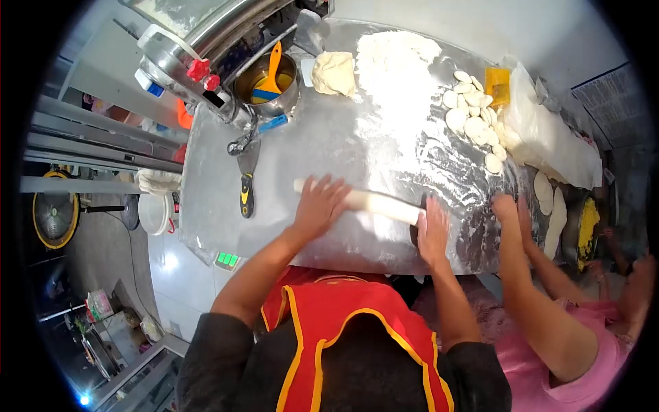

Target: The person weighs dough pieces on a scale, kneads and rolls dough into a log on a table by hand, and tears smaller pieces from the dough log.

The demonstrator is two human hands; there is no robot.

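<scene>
White dough roll (381,204): lying on the near half of the table (216,165), slightly slanted, its left end farther from the person than its right. From my remote seat I judge uneven pressure its main risk: a heavy palm could thin one stretch until it necks or tears.
Left hand (321,206): palm down over the left part, fingers spread and gripping nothing that I can see; a short stub of dough shows beyond it. Pressing hard here could squash that end flat.
Right hand (433,230): fingers extended, at the roll's right end and seemingly touching it. Blur keeps me from telling how firmly it bears; if it lags the other palm, I would expect the roll to twist or skew.
Flour (398,69): heaped on the far side and smeared toward the right, thinner around the roll's left part. I would watch for sticking there.
Co-worker's hand (506,207): near the right hand, apart from it. A wide sweep to the right could make the two people's arms knock.
Scraper (246,192): left of the roll, well apart; only a long drift leftward would bring the dough against it.
Dough discs (475,123): clustered at far right, some overlapping, so I suspect they could stick together where flour is scant.
</scene>
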